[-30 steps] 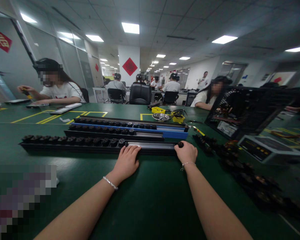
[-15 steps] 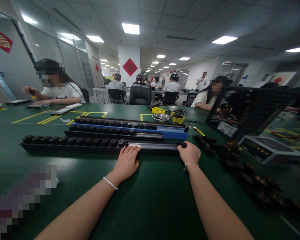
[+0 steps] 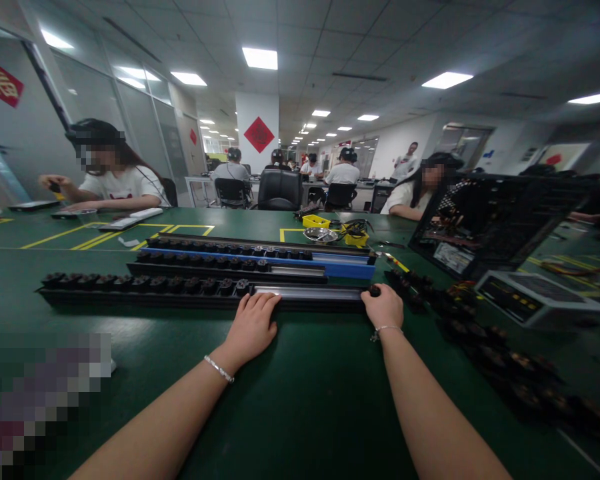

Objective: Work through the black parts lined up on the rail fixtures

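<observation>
A long black rail (image 3: 310,293) lies across the green table (image 3: 290,400), its left part filled with a row of round black parts (image 3: 150,283). My left hand (image 3: 253,323) rests over the rail's near edge just right of that row, fingers wrapped on the rail. At the rail's right end, my right hand (image 3: 384,310) has its fingers closed round a small black round part (image 3: 375,291). Behind lie a shorter black rail (image 3: 295,272) and a blue rail (image 3: 350,268), both partly filled with similar parts.
Loose black parts (image 3: 500,360) spread along the right. Beyond them stand a grey power supply (image 3: 540,300) and an open black computer case (image 3: 495,227). A metal dish (image 3: 321,235) and yellow trays (image 3: 316,221) sit behind the rails. People sit across the table.
My right hand has moved slightly right with the small black part, towards the rail's end. My left hand has stayed in place on the rail.
</observation>
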### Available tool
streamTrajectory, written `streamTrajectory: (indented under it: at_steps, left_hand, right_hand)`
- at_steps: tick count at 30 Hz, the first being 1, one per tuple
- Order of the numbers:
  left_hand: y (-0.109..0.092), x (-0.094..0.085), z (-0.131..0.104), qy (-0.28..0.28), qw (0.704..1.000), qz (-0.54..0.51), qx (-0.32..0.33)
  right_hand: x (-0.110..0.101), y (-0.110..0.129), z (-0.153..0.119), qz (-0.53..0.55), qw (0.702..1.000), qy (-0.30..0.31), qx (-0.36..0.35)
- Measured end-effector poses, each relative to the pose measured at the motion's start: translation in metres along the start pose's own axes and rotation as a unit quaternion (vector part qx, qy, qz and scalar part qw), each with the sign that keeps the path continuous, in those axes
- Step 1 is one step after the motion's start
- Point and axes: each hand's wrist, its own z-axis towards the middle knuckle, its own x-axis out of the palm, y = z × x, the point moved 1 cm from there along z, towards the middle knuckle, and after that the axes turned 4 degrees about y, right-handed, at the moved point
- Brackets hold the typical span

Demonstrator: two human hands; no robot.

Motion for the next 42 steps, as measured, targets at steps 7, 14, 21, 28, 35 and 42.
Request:
streamTrajectory:
  at_steps: [7, 14, 21, 28, 35, 42]
  left_hand:
    - [0.001, 0.0, 0.0, 0.005, 1.0, -0.003, -0.001]
    - [0.0, -0.001, 0.0, 0.005, 1.0, -0.004, 0.0]
    - [0.001, -0.001, 0.0, 0.011, 1.0, -0.008, -0.005]
    - [0.0, -0.001, 0.0, 0.006, 1.0, -0.006, -0.005]
    - [0.0, -0.001, 0.0, 0.006, 1.0, -0.011, -0.006]
    - [0.001, 0.0, 0.0, 0.004, 1.0, -0.008, -0.004]
  right_hand:
    - [-0.005, 0.0, 0.002, 0.014, 1.0, 0.004, 0.02]
    - [-0.008, -0.003, 0.002, 0.028, 0.999, 0.004, 0.046]
    - [-0.009, -0.005, 0.003, 0.03, 0.998, 0.001, 0.057]
    - [-0.009, -0.011, 0.007, 0.047, 0.994, 0.02, 0.099]
    - [-0.009, -0.019, 0.015, 0.051, 0.994, 0.019, 0.1]
    - [-0.016, -0.029, 0.02, 0.047, 0.993, 0.022, 0.11]
